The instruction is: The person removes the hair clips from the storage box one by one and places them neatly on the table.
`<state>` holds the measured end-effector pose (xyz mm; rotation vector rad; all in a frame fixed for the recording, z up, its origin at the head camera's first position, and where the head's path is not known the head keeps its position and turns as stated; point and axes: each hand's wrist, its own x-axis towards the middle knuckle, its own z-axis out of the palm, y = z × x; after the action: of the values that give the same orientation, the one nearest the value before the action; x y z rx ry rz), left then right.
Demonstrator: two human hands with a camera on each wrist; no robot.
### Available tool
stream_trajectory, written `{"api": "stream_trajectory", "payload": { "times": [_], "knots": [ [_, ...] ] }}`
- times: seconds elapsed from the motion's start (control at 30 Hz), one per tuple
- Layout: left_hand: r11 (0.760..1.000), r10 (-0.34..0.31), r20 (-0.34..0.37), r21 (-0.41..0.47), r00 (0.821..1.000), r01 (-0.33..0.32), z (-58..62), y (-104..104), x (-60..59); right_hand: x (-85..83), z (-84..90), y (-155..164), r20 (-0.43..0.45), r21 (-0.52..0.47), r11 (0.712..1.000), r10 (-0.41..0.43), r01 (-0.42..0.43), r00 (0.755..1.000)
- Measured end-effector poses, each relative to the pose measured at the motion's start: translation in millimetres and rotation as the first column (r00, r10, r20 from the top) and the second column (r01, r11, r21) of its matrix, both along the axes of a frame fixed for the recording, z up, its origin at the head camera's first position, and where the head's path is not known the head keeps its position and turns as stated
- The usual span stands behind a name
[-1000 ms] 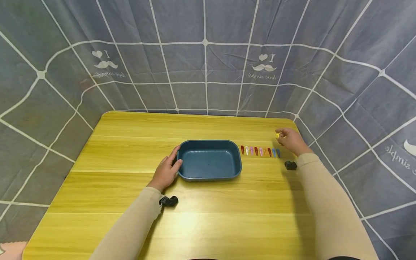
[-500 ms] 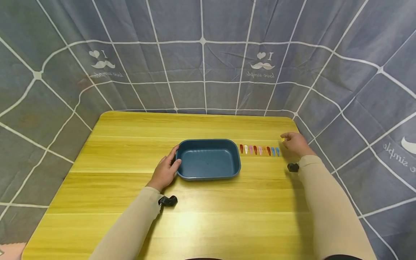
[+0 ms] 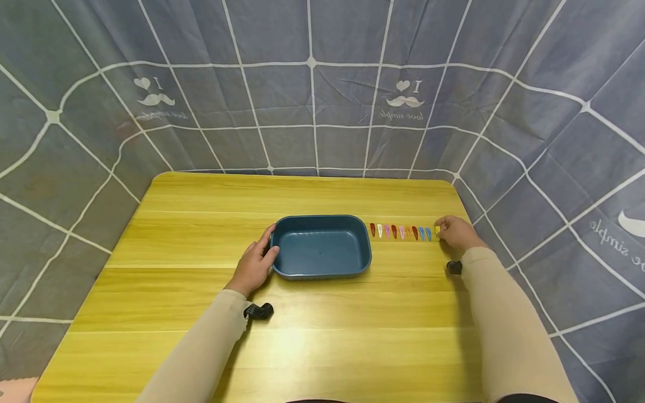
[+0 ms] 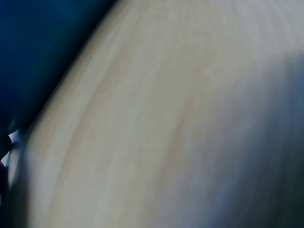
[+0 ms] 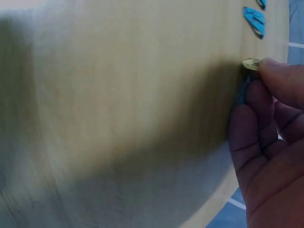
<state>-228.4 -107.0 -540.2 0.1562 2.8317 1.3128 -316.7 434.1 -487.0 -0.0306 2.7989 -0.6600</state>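
Note:
A dark blue plastic basin [image 3: 322, 275] stands on the wooden table. My left hand [image 3: 252, 266] rests against its left side, fingers along the outer wall and thumb at the rim. To the right of the basin, several snap hair clips lie in a row, among them a red one [image 3: 373, 230], a white one [image 3: 380, 230] and a blue one [image 3: 429, 234]. My right hand [image 3: 456, 232] pinches a yellow hair clip [image 5: 251, 63] between thumb and index finger at the right end of this row. The left hand is barely visible in the left wrist view.
The yellow wood-grain table [image 3: 353, 336] is bounded at the back and sides by a grey checked curtain [image 3: 282, 101]. Each wrist carries a small black camera, such as the left one [image 3: 260, 311]. A pink cloth [image 3: 17, 389] shows at the lower left.
My right hand has moved toward me and slightly right, bringing the yellow hair clip down to the row's right end. My left hand stays at the basin.

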Motion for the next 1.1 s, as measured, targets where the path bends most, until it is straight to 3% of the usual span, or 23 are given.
{"api": "stream_trajectory", "payload": {
  "times": [1.1],
  "knots": [
    [1.000, 0.000, -0.028, 0.002, 1.000, 0.000, -2.2, -1, -2.5, 1.1, -14.2, 6, 0.056, -0.039, 0.997, -0.058, 0.060, 0.997]
  ]
}}
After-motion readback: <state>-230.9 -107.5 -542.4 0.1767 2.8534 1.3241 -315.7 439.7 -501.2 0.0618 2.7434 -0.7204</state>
